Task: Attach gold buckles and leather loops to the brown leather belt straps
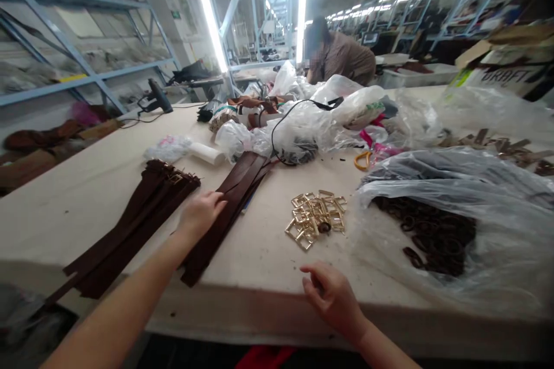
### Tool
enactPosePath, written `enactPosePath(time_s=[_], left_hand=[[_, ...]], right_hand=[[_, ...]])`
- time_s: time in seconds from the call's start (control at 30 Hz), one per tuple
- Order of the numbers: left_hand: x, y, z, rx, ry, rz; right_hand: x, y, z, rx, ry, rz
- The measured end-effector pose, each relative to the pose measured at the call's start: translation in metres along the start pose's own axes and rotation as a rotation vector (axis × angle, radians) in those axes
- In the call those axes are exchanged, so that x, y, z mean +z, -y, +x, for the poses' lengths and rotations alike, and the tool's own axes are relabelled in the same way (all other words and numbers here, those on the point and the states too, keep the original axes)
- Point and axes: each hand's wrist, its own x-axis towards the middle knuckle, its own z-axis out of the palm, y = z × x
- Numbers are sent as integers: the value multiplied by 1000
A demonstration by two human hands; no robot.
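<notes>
My left hand (201, 214) is over a stack of dark brown leather straps (236, 199), its fingers closed at the edge of one strap; the fingertips are partly hidden. Left of it lies a second bundle of leather straps (130, 222) with metal buckles (175, 174) at the far end. My right hand (329, 297) hovers near the table's front edge, fingers loosely curled, index finger and thumb apart, nothing visible between them. Beyond it is a pile of gold-coloured buckle frames (314, 213) with one small dark brown loop (324, 227) on top.
At the right, an open plastic bag (359, 242) holds many dark brown loops (445, 242). Clear bags (298, 121), a yellow roll (362, 160) and a white tube (208, 153) lie farther back. A black heat gun (158, 97) stands left. A person (350, 57) bends over behind the table.
</notes>
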Motion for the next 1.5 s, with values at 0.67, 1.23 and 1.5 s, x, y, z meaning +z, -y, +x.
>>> enactPosePath(time_s=[0.67, 1.23, 1.5], left_hand=[[-23, -112, -87, 412, 29, -146], [-29, -193, -113, -282, 917, -1473], [-48, -196, -116, -414, 928, -1570]], right_hand=[[-17, -14, 9, 400, -240, 947], [-143, -59, -11, 372, -210, -346], [-157, -104, -14, 461, 177, -925]])
